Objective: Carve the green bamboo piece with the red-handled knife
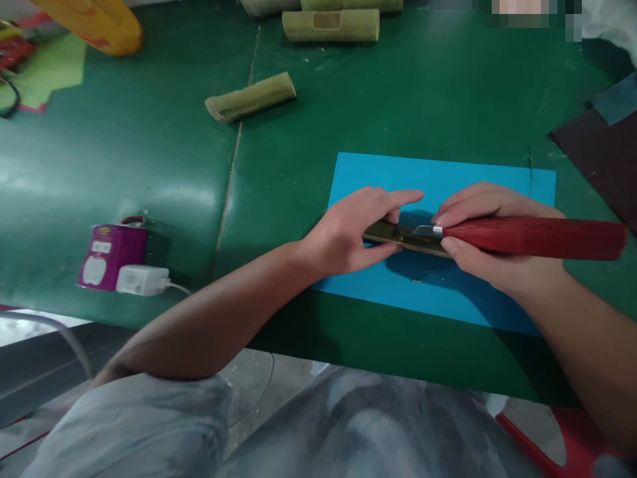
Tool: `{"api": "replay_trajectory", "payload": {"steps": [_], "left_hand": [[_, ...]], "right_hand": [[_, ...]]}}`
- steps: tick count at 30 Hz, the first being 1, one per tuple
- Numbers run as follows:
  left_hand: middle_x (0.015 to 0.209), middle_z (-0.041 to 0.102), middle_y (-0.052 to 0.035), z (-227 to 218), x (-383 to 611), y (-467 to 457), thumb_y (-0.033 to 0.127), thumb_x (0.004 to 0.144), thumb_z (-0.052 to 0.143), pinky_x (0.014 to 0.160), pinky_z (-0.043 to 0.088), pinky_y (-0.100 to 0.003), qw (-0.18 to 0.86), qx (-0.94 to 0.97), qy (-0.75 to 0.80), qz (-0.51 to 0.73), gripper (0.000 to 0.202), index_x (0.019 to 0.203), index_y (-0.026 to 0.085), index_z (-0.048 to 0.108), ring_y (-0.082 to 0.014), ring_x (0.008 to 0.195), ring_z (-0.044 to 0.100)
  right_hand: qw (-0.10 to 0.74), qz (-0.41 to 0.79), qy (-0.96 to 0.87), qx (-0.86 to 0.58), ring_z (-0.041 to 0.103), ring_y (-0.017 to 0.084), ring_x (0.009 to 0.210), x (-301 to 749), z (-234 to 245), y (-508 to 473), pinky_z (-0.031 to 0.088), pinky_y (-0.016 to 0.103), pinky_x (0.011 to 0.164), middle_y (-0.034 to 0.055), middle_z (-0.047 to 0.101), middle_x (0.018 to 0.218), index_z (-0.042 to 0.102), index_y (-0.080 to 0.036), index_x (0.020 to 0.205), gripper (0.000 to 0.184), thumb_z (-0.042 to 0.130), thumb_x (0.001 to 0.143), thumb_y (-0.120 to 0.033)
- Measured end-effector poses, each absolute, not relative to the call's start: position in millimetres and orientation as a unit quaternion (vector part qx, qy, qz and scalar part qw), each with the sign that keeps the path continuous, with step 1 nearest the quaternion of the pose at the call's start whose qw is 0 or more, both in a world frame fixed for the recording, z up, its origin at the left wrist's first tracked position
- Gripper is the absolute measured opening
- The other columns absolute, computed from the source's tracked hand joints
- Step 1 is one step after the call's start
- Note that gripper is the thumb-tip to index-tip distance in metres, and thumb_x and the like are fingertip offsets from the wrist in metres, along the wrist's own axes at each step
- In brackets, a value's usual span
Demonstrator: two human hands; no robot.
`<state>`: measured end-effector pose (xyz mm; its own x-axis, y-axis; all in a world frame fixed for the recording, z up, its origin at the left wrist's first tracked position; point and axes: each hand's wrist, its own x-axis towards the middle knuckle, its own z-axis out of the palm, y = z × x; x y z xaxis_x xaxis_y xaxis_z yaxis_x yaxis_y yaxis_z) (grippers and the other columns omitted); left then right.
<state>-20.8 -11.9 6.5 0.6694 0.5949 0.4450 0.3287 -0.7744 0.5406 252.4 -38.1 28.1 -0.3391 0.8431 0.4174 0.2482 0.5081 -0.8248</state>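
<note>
My left hand [355,229] grips the left end of a narrow, dark olive strip [421,244], perhaps bamboo, with its index finger stretched out above. In my right hand [502,242] is a carving knife [542,237] with a thick red handle and a short metal blade. The blade points left and lies along the top of the strip; whether it cuts in cannot be seen. My right thumb is by the strip's right end. Under both hands a blue sheet [438,305] lies on the green table [164,166], with small shavings on it.
Beyond my left hand lies a loose bamboo piece [251,97]. A notched bamboo tube [331,25] is at the back among others. To the left are a purple box [112,255] and a white charger [142,280] with a cable. A dark sheet [597,156] lies at right.
</note>
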Motion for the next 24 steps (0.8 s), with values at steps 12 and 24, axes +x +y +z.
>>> {"api": "replay_trajectory", "payload": {"steps": [12, 24], "left_hand": [[0.115, 0.078, -0.0052, 4.8, -21.0, -11.2, 0.029, 0.103, 0.074, 0.103, 0.061, -0.036, 0.211, 0.888, 0.262, 0.313, 0.061, 0.161, 0.021, 0.056, -0.0194, 0.106, 0.076], [0.115, 0.078, -0.0059, 4.5, -22.4, -10.4, 0.032, 0.105, 0.076, 0.105, 0.061, -0.037, 0.215, 0.889, 0.262, 0.307, 0.062, 0.162, 0.020, 0.055, -0.0204, 0.108, 0.077]], "right_hand": [[0.448, 0.475, -0.638, -0.407, 0.083, 0.023, 0.099, 248.7, 27.8, -42.7, 0.070, 0.041, 0.093, -0.0018, 0.087, 0.110, 0.080, -0.036, 0.099, 0.021, 0.093, 0.087, -0.025], [0.447, 0.582, -0.617, -0.285, 0.082, 0.022, 0.109, 255.3, 23.3, -30.3, 0.069, 0.036, 0.095, 0.0021, 0.087, 0.114, 0.090, -0.033, 0.104, 0.025, 0.094, 0.087, -0.016]]}}
